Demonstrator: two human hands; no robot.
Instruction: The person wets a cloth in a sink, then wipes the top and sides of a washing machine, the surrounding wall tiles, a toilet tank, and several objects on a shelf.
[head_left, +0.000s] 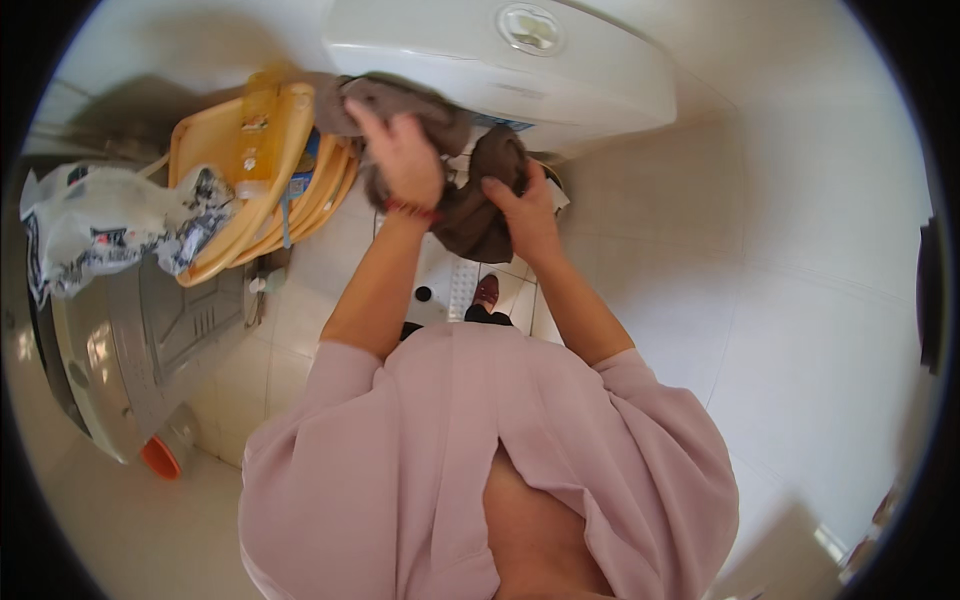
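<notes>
A crumpled brown-grey cloth (480, 217), perhaps a towel or garment, hangs in front of me below a white cistern (450, 37). My right hand (534, 214) grips its right part, with the thumb on the near face and the fingers behind. Over the cloth's left part lies my left hand (409, 161), blurred, its fingers spread towards the upper left. Whether those fingers pinch the fabric cannot be made out. A red bracelet (412, 212) circles the left wrist. Much of the cloth's left side is smeared by motion.
Cream plastic basins (217, 247) stand nested on the left, beside a yellow bottle (256, 142) and a printed plastic bag (112, 225). Below them is a grey slotted panel (195, 315). An orange container (161, 457) sits lower left. Tiled wall (652, 300) rises at right; a dark-red shoe (487, 292) shows underneath.
</notes>
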